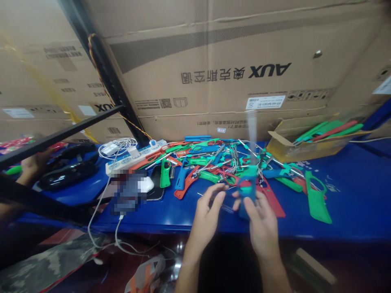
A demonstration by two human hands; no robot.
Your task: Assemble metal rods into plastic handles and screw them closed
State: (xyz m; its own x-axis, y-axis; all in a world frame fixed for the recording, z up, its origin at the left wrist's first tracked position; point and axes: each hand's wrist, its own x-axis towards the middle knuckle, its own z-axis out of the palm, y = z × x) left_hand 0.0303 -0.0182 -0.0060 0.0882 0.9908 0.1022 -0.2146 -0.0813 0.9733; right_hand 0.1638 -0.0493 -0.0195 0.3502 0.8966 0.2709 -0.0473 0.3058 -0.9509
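The fingers of my right hand (262, 209) grasp a blue plastic handheld lighter (251, 174), teal-banded, its slim silvery rod blurred and pointing upward, above the near edge of the blue table (180, 213). My left hand (210, 207) is just beside it, fingers curled; whether they grip anything, I cannot tell.

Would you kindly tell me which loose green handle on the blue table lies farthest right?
The green handle with the open loop, to the right of the red handle and the right hand; the other loose green ones lie further left.
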